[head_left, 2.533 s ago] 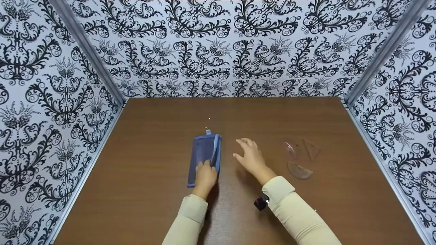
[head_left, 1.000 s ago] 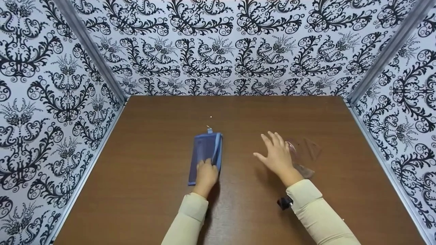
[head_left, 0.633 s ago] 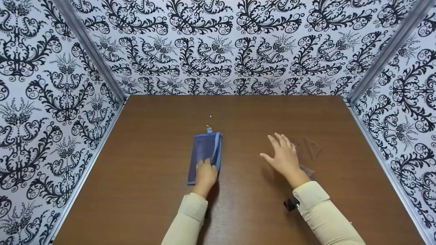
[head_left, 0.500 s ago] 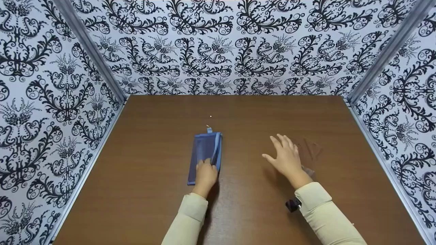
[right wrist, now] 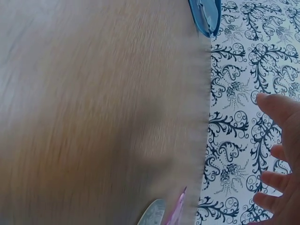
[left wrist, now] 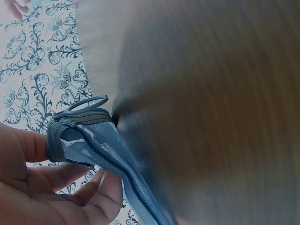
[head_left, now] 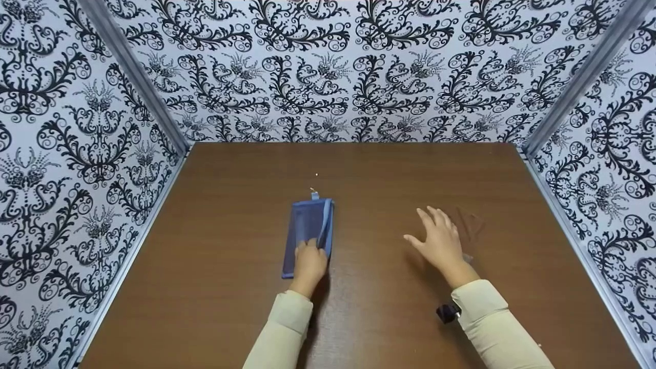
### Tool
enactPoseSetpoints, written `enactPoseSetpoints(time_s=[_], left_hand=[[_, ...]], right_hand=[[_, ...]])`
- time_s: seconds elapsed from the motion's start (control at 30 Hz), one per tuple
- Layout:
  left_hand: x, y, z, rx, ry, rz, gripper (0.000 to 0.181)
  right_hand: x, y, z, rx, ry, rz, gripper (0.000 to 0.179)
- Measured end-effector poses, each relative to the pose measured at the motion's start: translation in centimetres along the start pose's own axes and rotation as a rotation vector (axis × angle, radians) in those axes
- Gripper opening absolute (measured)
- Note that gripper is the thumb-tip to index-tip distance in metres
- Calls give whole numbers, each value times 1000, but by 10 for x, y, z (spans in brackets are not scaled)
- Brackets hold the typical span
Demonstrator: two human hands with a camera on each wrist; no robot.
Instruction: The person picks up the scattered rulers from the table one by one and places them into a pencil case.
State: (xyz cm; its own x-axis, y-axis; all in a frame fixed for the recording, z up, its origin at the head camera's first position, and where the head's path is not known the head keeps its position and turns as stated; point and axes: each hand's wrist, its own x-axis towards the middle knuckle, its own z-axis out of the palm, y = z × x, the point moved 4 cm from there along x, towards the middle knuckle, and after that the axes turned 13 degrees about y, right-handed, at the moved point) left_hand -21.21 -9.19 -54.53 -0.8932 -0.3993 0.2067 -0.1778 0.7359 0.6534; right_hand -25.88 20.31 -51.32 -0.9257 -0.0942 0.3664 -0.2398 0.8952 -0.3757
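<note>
A blue mesh zip pouch (head_left: 309,223) lies on the table, its zip side partly parted. My left hand (head_left: 310,262) grips the pouch near its lower right edge; in the left wrist view thumb and fingers are curled round the pouch (left wrist: 101,140). My right hand (head_left: 439,245) hovers with spread fingers, holding nothing, just left of a clear triangular set square (head_left: 468,225). Below that hand a sliver of the clear protractor (head_left: 467,258) shows. The right wrist view has the protractor (right wrist: 153,213) beside a pink transparent piece (right wrist: 175,211), which the hand hides in the head view.
The brown table (head_left: 230,205) is walled on its left, back and right by black-and-white patterned panels (head_left: 318,77). A metal clip (head_left: 313,190) sits at the pouch's far tab. A black wrist camera (head_left: 448,312) hangs under the right sleeve.
My right hand has moved right, from beside the pouch to over the drawing pieces, covering the pink one and most of the protractor. My left hand and the pouch have stayed put.
</note>
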Motion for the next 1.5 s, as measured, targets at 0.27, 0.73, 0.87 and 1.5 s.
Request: enactPoseSetpoints(time_s=[0.27,0.73,0.87,1.5], left_hand=[[0,0,-1,-1,-26,-19,34],[-1,-1,0,-23,-46,-42,38],[-1,-1,-1,-25,-31,-32,37],[1,-2,1,-7,-15,-10,36]], right_hand=[[1,5,-2,21,1,23,76],[-7,31,-7,72,-27,80,76],[-8,37,-10,84,-31,91,75],[-18,60,-13,120,-93,117,81]])
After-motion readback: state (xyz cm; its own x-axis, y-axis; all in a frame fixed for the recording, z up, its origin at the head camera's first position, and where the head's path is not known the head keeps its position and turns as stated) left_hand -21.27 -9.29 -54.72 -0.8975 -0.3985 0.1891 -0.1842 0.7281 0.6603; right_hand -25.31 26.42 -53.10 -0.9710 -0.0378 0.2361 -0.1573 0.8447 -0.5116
